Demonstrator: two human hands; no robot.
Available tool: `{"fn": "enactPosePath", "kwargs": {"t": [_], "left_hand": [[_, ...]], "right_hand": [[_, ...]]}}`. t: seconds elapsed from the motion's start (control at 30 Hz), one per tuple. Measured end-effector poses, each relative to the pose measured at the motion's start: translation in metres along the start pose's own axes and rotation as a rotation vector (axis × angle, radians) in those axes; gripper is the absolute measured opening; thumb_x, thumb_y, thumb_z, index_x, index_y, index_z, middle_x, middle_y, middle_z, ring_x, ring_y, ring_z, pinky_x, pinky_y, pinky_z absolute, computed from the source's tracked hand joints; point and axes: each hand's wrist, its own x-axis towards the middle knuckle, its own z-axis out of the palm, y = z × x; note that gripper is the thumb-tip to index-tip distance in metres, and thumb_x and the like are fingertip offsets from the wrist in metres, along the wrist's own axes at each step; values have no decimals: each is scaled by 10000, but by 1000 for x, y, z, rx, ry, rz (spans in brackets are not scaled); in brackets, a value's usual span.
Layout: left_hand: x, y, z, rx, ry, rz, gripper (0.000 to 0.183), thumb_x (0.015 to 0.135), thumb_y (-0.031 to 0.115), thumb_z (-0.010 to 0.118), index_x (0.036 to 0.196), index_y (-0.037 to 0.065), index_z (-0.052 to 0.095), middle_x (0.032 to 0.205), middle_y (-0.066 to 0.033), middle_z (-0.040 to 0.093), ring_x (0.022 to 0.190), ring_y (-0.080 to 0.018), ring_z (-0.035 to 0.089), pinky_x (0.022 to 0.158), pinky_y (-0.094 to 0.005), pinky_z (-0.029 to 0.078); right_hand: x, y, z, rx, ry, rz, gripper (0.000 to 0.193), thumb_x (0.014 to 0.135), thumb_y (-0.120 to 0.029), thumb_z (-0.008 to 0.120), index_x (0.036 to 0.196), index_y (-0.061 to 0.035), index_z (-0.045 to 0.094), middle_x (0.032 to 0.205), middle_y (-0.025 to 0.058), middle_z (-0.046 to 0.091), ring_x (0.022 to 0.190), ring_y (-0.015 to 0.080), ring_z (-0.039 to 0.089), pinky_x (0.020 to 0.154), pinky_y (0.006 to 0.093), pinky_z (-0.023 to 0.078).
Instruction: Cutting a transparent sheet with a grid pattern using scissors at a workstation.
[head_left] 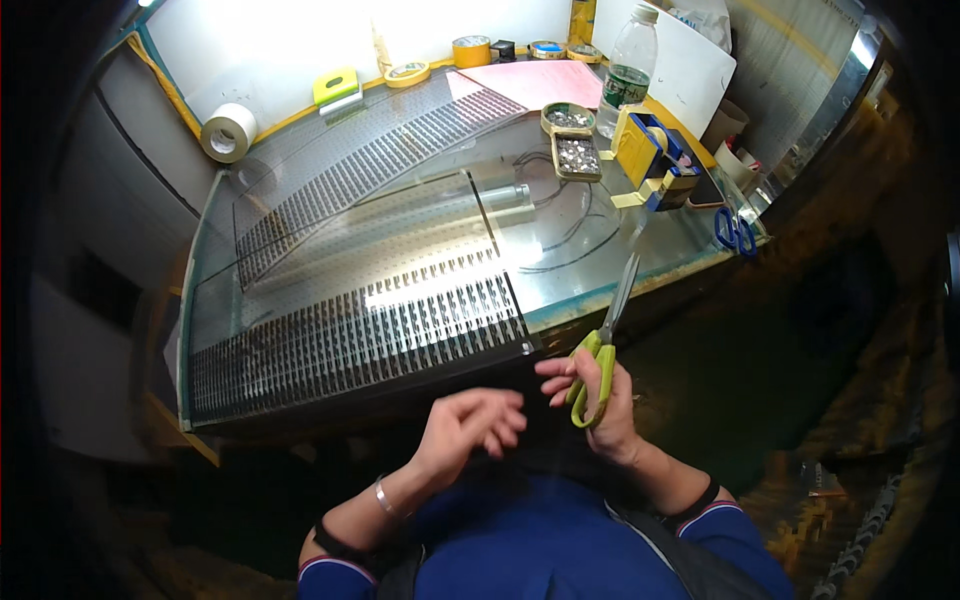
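My right hand (612,400) is closed around the green handles of a pair of scissors (604,350) in front of the table's near edge. The blades point up and away, almost together. To its left is my left hand (468,428), slightly blurred, with its fingers loosely bent and apart and nothing visible in them. Beyond the left hand, a clear film sheet with rows of dark printed marks (370,330) lies along the near edge of the glass-topped table (580,280). A second patterned sheet (380,165) rests at a slant farther back.
A blue and yellow tape dispenser (655,150), a plastic bottle (630,75) and an open tin of small pieces (576,155) stand at the right. Blue-handled scissors (735,232) lie at the right corner. A white tape roll (229,133) sits at the left; pink paper (540,82) lies at the back.
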Motion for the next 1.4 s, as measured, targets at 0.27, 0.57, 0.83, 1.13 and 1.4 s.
{"fn": "enactPosePath", "kwargs": {"t": [0.27,0.57,0.83,1.13,1.4], "left_hand": [[44,11,42,-341,208,20,276,841,268,576,880,-5,593,660,-32,567,532,-93,496,464,-204,380],[48,7,45,-222,246,79,208,792,266,641,763,64,599,641,7,526,528,-72,438,424,-201,303],[43,13,51,-175,256,14,197,804,250,642,848,58,645,684,6,597,576,-40,488,529,-171,357],[41,13,59,-154,296,55,202,800,296,642,763,100,609,640,26,575,493,-39,479,422,-171,336],[39,10,58,-181,249,26,181,811,227,642,846,50,626,708,-14,590,638,-66,541,590,-191,425]], "right_hand": [[-31,53,-2,100,-240,89,458,927,-423,343,1095,-12,454,970,75,512,886,136,507,761,281,433],[-32,60,2,20,-232,87,446,927,-439,324,1036,-26,449,956,80,501,859,143,493,763,286,419],[-34,36,17,-121,-186,11,461,937,-436,278,1072,-27,441,964,68,492,900,144,451,785,286,377],[-34,30,22,-248,-100,-92,436,922,-490,204,891,-94,384,717,-9,358,624,83,339,560,229,304],[-35,37,20,-182,-106,-33,436,942,-404,279,1095,-10,389,993,100,455,915,172,430,810,303,361]]}}
